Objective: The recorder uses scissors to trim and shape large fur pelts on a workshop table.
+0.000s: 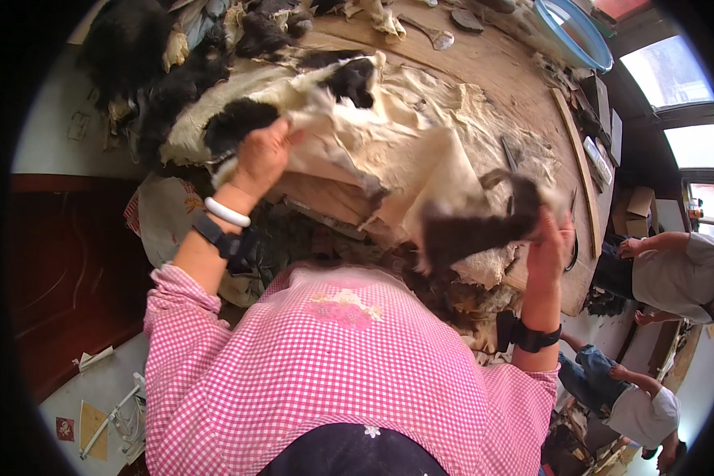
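Observation:
A pale animal hide (428,155) with black fur patches lies across the wooden table and droops over its near edge. My left hand (263,157) is closed on an edge of this hide, fingers pinching the cream skin side. Farther right, my right hand (549,242) grips a dark brown furry part (476,234), blurred by motion. Whether that part joins the pale hide, I cannot tell. A thin dark tool (508,155) lies on the skin between my hands, its kind unclear.
Dark furs (127,47) are heaped at the far left. A blue-rimmed basin (575,36) stands at the far right. Along the table's right side runs a wooden strip (577,170). Two people (666,274) are off to the right. Fur scraps (476,317) hang below the table edge.

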